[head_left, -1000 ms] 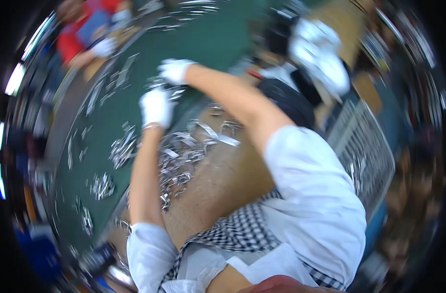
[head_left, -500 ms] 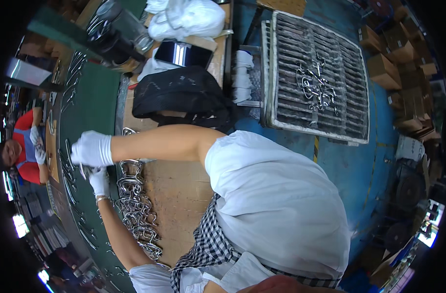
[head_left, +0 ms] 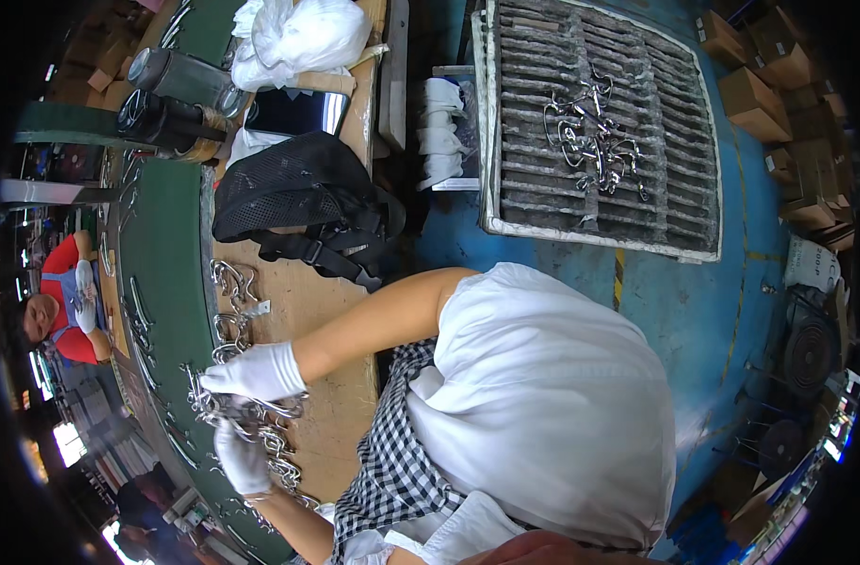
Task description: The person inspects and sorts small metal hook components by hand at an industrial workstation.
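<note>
Silvery hooks point(head_left: 201, 403) in your curled right hand point(head_left: 259, 373) could snag the pile point(head_left: 281, 461), bends interlocking; can't tell if your left hand point(head_left: 243, 460) grips any.

Surface point(head_left: 331, 424): tan, left of frame centre
Black bag point(head_left: 279, 188): on its upper part
Curved metal pieces point(head_left: 281, 444): strewn along its left edge

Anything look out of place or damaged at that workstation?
No clear damage. The black mesh bag, straps loose, looks out of place on the workbench, close to the bent metal pieces. On the slatted rack, more pieces lie jumbled, not in rows.
</note>
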A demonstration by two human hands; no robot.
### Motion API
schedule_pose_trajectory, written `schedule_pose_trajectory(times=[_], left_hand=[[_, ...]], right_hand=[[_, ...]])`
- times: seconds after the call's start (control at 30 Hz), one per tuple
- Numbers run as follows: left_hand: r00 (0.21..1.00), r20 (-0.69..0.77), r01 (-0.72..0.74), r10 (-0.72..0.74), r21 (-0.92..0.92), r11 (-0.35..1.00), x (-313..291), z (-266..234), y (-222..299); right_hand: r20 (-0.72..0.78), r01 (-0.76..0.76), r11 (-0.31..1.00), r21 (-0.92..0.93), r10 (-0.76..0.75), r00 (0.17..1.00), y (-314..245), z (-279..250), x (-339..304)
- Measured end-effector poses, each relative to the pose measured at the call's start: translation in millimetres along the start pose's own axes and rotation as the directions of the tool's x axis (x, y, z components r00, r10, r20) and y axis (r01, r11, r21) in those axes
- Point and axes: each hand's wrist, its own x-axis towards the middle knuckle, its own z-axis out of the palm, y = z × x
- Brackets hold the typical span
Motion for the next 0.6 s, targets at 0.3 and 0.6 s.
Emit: schedule_pose_trajectory(times=[0.3,0.6], left_hand=[[0.991,0.054,0.118,-0.122,0.064,0.991,-49.4,50.3,-73.1],[0.97,-0.2,0.19,-0.141,0.247,0.95,-58.8,75.0,-76.8]], right_hand=[[0.182,-0.185,0.981,-0.062,0.193,0.964,-9.1,31.8,-70.3],[0.248,-0.014,0.975,-0.221,0.07,0.966,6.6,33.7,-78.9]])
